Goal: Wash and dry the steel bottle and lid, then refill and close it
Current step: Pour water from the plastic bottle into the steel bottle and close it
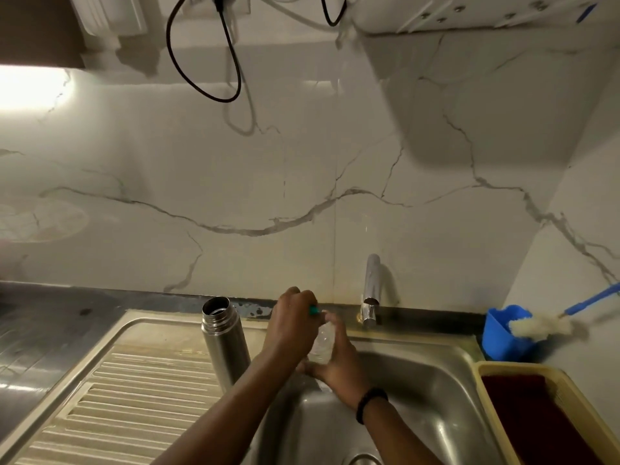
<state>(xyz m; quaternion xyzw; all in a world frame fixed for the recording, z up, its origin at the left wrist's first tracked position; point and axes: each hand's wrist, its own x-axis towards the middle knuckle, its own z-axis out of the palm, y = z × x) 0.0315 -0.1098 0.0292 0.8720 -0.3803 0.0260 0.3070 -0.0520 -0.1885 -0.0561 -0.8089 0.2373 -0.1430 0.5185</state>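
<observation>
The steel bottle (224,337) stands upright and open-mouthed on the sink's drainboard, with no lid on it. Just to its right, over the sink edge, my right hand (339,360) grips a clear plastic bottle (322,344) around its body. My left hand (292,325) is curled over that bottle's green cap (314,310) at the top. The steel bottle's lid is not in sight.
A steel sink basin (419,391) lies below my hands, with a chrome tap (370,290) at the back wall. A ribbed drainboard (134,397) extends left. A blue holder (503,333) with a bottle brush (540,325) and a yellow tray (570,384) holding a dark red cloth sit at the right.
</observation>
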